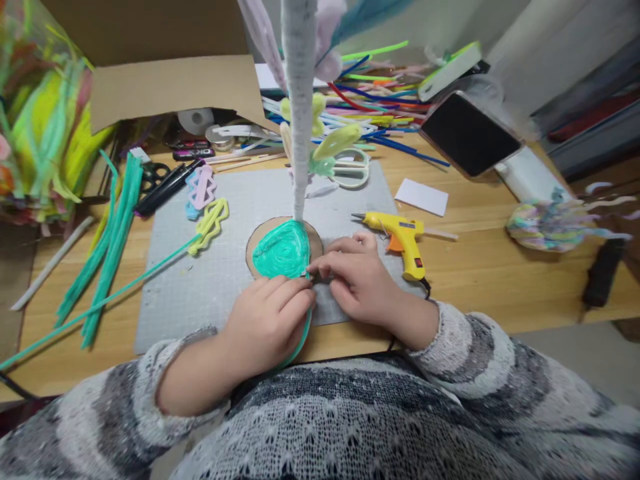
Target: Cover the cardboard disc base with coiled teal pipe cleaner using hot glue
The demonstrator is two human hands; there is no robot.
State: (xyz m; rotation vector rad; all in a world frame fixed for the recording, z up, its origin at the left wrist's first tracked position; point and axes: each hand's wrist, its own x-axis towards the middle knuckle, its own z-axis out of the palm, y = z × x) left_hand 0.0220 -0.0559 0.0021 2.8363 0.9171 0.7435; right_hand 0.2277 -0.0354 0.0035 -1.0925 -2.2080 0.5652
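A round wooden base (250, 250) lies on the grey cutting mat, with a coil of green pipe cleaner (283, 251) on its top and a white wrapped stem (300, 100) standing at its back edge. At the base's front edge, my left hand (267, 317) is closed on the green strand, whose loose end curves down beneath it. My right hand (357, 277) has its fingers pinched at the coil's right front edge, touching the strand near my left fingertips. Whether anything else is between the right fingertips is too small to tell.
A yellow glue gun (405, 240) lies right of my right hand. Green pipe cleaners (113, 247) lie at the left, near black scissors (154, 177). Behind are a cardboard flap (175, 87), many coloured pipe cleaners and a phone (470, 133). A pastel coil (545, 227) sits far right.
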